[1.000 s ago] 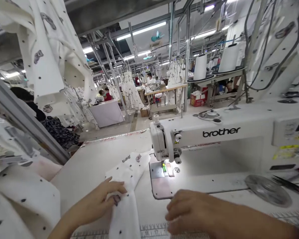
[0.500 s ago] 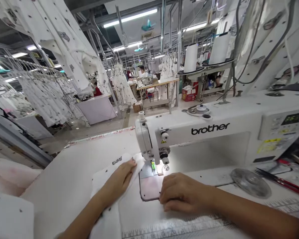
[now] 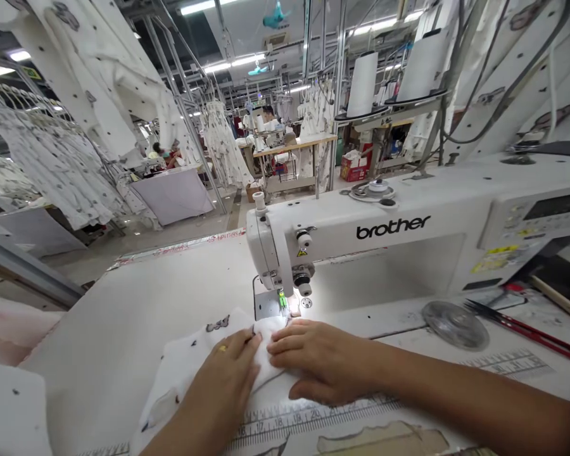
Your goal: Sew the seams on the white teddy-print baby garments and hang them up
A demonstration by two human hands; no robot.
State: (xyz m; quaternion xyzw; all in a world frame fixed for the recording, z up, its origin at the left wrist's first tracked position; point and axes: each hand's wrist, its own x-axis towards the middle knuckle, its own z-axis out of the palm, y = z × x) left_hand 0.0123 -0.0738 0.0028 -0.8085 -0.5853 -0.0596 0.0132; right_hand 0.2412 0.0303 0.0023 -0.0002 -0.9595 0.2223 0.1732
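Observation:
A white fabric piece (image 3: 190, 354) with small dark prints lies on the machine bed just in front of the presser foot (image 3: 282, 299). My left hand (image 3: 225, 380) is closed on its near side, fingertips pinching the cloth. Beside it, my right hand (image 3: 318, 361) rests flat on the cloth's right edge, fingers stretched out and thumb apart. Both hands sit close to the lit needle area of the white sewing machine (image 3: 389, 237). The cloth covers most of the metal plate under the needle.
To the right lie a clear round disc (image 3: 456, 325) and red-handled thread snips (image 3: 527, 329). A printed ruler scale (image 3: 308, 415) runs along the table's front. Thread cones (image 3: 362, 85) stand behind the machine. Printed white garments (image 3: 109, 76) hang at the left.
My left hand has drawn the fabric toward me and to the front of the presser foot. My right hand has moved slightly left and onto the cloth. The view has shifted a little.

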